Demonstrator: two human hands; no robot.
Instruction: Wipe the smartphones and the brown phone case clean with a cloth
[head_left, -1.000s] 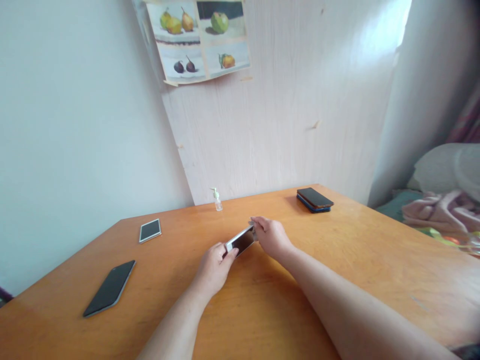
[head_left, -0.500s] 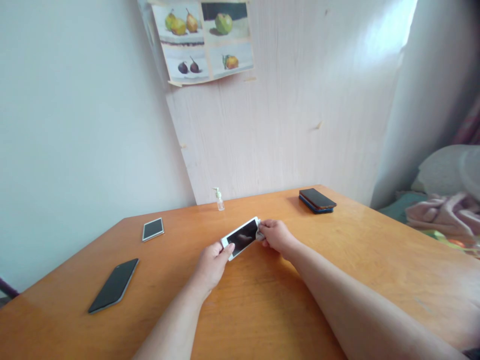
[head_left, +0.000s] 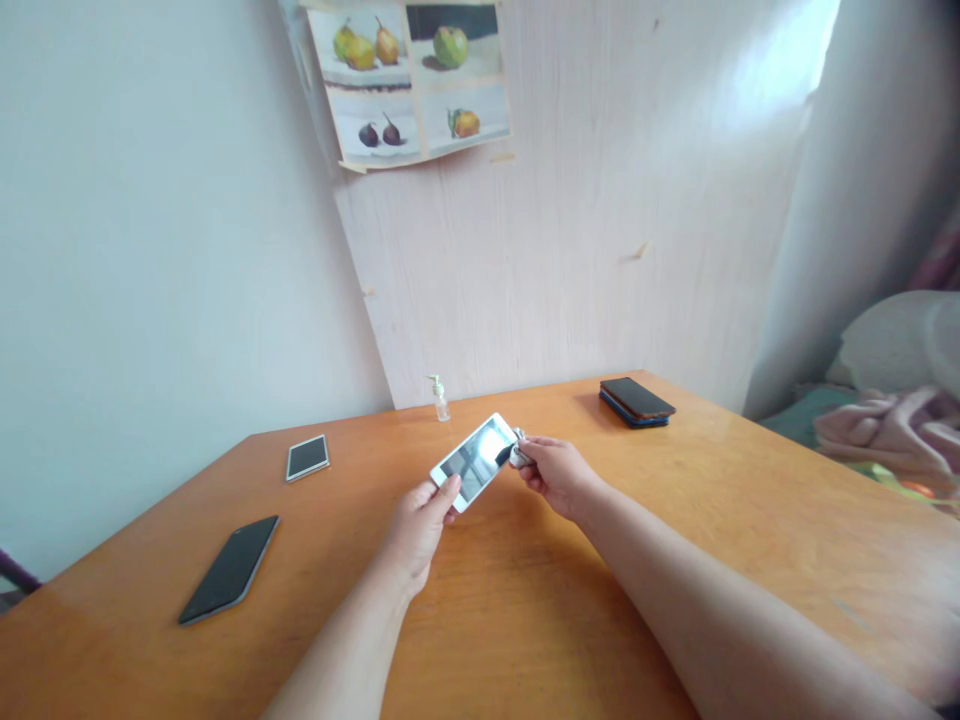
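Observation:
A white smartphone point(head_left: 474, 468) is held above the table, tilted so its screen catches a bright reflection. My left hand point(head_left: 424, 525) grips its lower left end, thumb on the front edge. Close to the phone's right end, my right hand point(head_left: 559, 475) is closed on a small crumpled greyish-white cloth point(head_left: 518, 452). I cannot tell whether the cloth touches the phone's edge. The right fingers partly cover the cloth.
On the wooden table point(head_left: 525, 630) lie a dark phone point(head_left: 231, 570) and a white-framed phone point(head_left: 307, 458) at left. A small clear pump bottle point(head_left: 441, 402) stands at the back. Stacked phones point(head_left: 637, 400) lie back right, the upper one dark. Walls border the table behind.
The phone has turned its screen more toward me and shifted slightly left and up; its screen now reflects light. The right hand with the cloth stays near its right end.

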